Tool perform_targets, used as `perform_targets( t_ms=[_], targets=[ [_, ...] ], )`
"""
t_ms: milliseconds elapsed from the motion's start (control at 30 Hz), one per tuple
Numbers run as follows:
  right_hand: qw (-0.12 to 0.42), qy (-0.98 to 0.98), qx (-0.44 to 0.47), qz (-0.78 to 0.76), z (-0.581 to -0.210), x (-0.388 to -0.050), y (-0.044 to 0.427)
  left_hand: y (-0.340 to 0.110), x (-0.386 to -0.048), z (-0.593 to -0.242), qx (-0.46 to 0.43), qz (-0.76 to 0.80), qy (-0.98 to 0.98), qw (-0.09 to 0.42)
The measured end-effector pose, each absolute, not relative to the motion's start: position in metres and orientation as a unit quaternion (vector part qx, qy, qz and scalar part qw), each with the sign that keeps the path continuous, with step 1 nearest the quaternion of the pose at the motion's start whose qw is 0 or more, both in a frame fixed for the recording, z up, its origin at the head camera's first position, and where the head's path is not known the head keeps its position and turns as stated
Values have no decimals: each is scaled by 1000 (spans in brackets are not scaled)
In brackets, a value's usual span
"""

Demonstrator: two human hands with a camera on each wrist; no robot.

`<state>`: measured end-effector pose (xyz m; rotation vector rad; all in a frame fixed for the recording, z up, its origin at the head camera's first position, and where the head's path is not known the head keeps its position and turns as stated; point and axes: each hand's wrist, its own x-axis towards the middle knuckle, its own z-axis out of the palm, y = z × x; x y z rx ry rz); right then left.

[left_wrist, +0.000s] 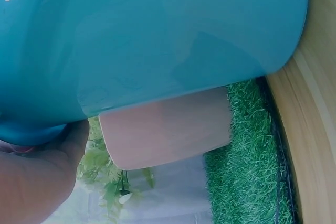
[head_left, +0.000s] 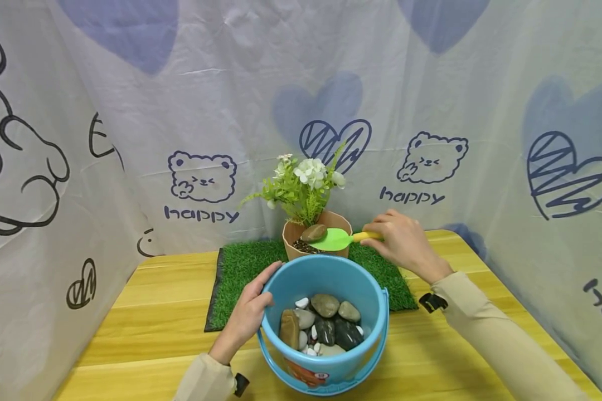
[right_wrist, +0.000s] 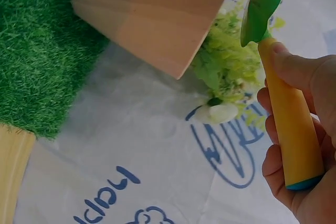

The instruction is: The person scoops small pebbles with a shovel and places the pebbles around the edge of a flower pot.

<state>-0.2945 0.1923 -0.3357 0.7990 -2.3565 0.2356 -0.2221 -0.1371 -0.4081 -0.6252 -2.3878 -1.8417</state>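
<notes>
In the head view my right hand (head_left: 401,242) grips the yellow handle (right_wrist: 294,124) of a toy shovel with a green blade (head_left: 335,240). A brown stone (head_left: 314,233) lies at the blade's tip, over the mouth of a pinkish-tan flowerpot (head_left: 292,245). Dark soil shows inside the pot, and a plant (head_left: 306,192) with white flowers stands in it. My left hand (head_left: 251,312) holds the left rim of a light blue bucket (head_left: 326,267) in front of the pot. Stones (head_left: 325,305), grey, brown, black and white, lie at the bucket's bottom.
A green artificial-grass mat (head_left: 238,278) lies under the pot on a wooden table (head_left: 145,312). The bucket's handle (head_left: 383,340) hangs down at its right and front. White cloth (head_left: 221,100) printed with hearts and bears encloses the table's back and sides.
</notes>
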Motion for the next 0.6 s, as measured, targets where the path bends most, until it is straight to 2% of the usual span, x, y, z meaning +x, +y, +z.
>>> perform_targets(
  t_ms=[600],
  targets=[
    [268, -914, 294, 76, -349, -321, 175, -138, -222, -406, -197, -600, -775, 16]
  ],
)
